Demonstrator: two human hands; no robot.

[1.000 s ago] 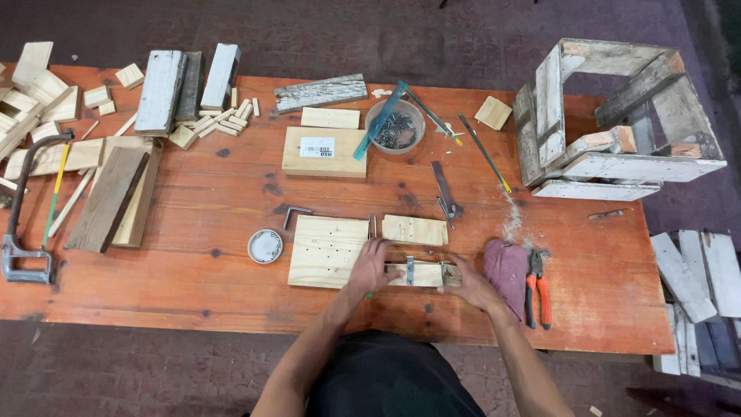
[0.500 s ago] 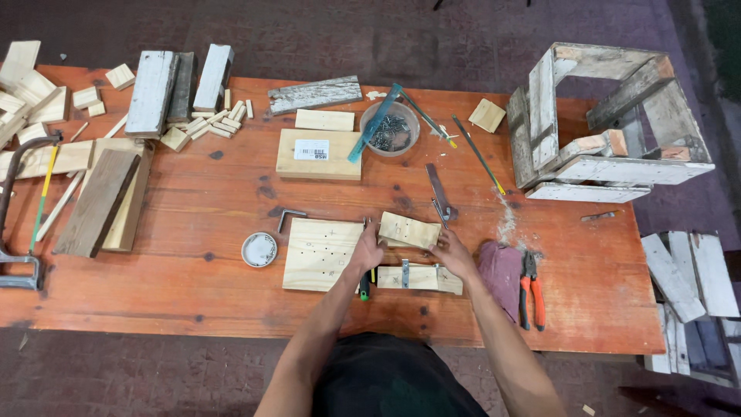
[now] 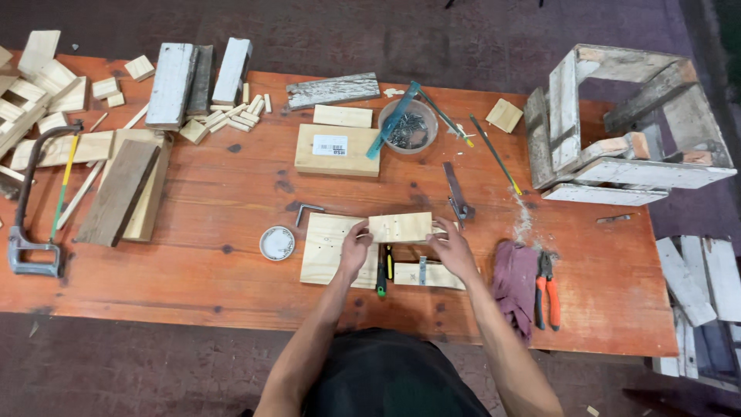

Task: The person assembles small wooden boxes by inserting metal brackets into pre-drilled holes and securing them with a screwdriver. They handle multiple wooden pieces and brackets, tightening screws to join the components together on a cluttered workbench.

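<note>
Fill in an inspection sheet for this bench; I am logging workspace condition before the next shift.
Surface: orange-stained wooden plank table, sawdust near the right side.
Job's things: small pale rectangular wood block, held above a flat pale wood board; black-and-yellow handled tool and another pale wood strip beneath.
Clutter: offcut pieces, grey-framed hacksaw, round bowl of screws, red-handled pliers, maroon cloth, small round white tin lid.
Grippers: left hand and right hand grip the block's ends.
Cables: nothing seen.
Surroundings: whitewashed weathered wooden crate, dark floor.
</note>
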